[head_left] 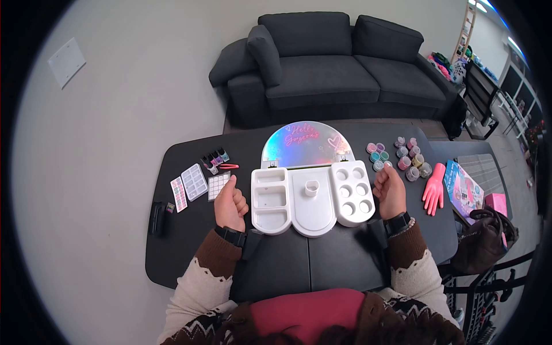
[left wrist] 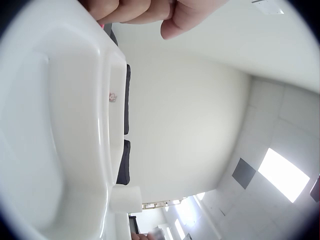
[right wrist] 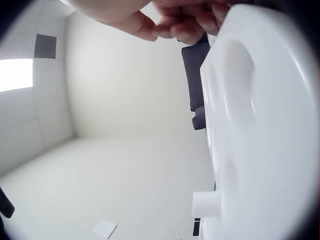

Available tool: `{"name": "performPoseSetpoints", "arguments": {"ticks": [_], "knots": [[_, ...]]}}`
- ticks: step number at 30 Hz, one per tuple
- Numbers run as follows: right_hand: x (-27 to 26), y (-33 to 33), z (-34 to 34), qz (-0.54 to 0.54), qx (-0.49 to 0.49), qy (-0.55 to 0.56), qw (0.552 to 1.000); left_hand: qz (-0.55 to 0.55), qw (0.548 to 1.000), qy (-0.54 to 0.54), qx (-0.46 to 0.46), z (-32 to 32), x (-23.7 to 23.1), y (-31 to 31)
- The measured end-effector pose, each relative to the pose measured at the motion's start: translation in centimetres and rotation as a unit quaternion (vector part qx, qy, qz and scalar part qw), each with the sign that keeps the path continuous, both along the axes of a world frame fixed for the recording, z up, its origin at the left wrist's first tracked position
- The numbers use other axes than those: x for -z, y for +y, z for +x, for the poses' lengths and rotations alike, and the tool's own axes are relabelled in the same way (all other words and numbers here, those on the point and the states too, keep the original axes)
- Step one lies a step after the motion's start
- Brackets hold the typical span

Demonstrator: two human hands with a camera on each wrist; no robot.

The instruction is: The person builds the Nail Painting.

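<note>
A white nail station point(head_left: 313, 215) stands mid-table, with a compartment tray point(head_left: 271, 209) on its left, a six-hole holder point(head_left: 354, 198) on its right and a small cup point(head_left: 311, 188) between. Behind it rises a shiny half-round panel point(head_left: 287, 150) lettered "Hello Gorgeous". My left hand point(head_left: 231, 204) rests just left of the tray, fingers loosely curled, holding nothing. Beside the holder is my right hand point(head_left: 390, 192), also loosely curled with nothing in it; in the right wrist view its fingers point(right wrist: 187, 31) hang near the holder's edge.
Left of the station lie nail polish bottles point(head_left: 215, 158), red tweezers point(head_left: 229, 167), a sticker sheet point(head_left: 179, 194), a white palette point(head_left: 194, 182) and a black case point(head_left: 156, 218). To the right are small jars point(head_left: 413, 173), a pink model hand point(head_left: 435, 190) and a colourful box point(head_left: 463, 187).
</note>
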State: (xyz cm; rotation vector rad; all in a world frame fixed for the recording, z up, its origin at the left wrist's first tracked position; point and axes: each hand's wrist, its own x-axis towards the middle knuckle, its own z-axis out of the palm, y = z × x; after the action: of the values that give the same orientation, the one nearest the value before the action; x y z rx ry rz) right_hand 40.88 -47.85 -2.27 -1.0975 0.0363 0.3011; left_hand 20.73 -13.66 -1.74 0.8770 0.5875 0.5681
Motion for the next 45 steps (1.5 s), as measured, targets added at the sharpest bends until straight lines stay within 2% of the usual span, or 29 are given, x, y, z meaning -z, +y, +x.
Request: {"name": "performPoseSetpoints", "arguments": {"ticks": [2,3,5,8,24,32,36,39,40,42,43,45], "knots": [[0.0,0.0,0.3,-0.047,-0.027,-0.006,0.999,0.020,1.000,0.010,0.008,0.2,-0.2,0.0],[0.2,-0.2,0.5,-0.047,-0.027,-0.006,0.999,0.020,1.000,0.010,0.008,0.2,-0.2,0.0],[0.6,-0.6,0.9,-0.056,-0.094,-0.025,0.994,0.024,0.999,0.020,0.011,0.2,-0.1,-0.1],[0.4,-0.5,0.9,-0.070,-0.120,-0.044,0.989,0.035,0.999,0.031,0.026,0.2,-0.3,-0.2],[0.0,-0.7,1.0,-0.091,-0.137,-0.063,0.984,0.048,0.998,0.006,0.041,0.4,1.0,0.1],[-0.7,-1.2,0.9,-0.125,-0.159,-0.057,0.978,0.040,0.996,-0.016,0.079,-0.3,0.9,0.5],[-2.2,-1.6,1.5,-0.129,-0.179,-0.077,0.972,0.034,0.997,-0.001,0.068,-0.5,-1.9,0.5],[-3.7,-1.5,2.8,-0.155,-0.261,-0.082,0.949,0.137,0.975,0.026,0.175,0.5,-3.4,1.8],[-3.9,-1.2,3.5,-0.156,-0.263,-0.082,0.949,0.136,0.975,0.026,0.173,1.1,-3.7,2.5],[-3.7,-0.4,5.3,-0.169,-0.328,-0.068,0.927,0.198,0.951,0.087,0.223,2.4,-4.2,4.0],[-3.2,-0.1,6.5,-0.163,-0.349,-0.065,0.920,0.196,0.941,0.080,0.265,3.1,-3.8,5.0],[-3.3,0.0,7.7,-0.155,-0.375,-0.052,0.912,0.163,0.940,0.093,0.285,4.5,-3.0,6.1]]}}
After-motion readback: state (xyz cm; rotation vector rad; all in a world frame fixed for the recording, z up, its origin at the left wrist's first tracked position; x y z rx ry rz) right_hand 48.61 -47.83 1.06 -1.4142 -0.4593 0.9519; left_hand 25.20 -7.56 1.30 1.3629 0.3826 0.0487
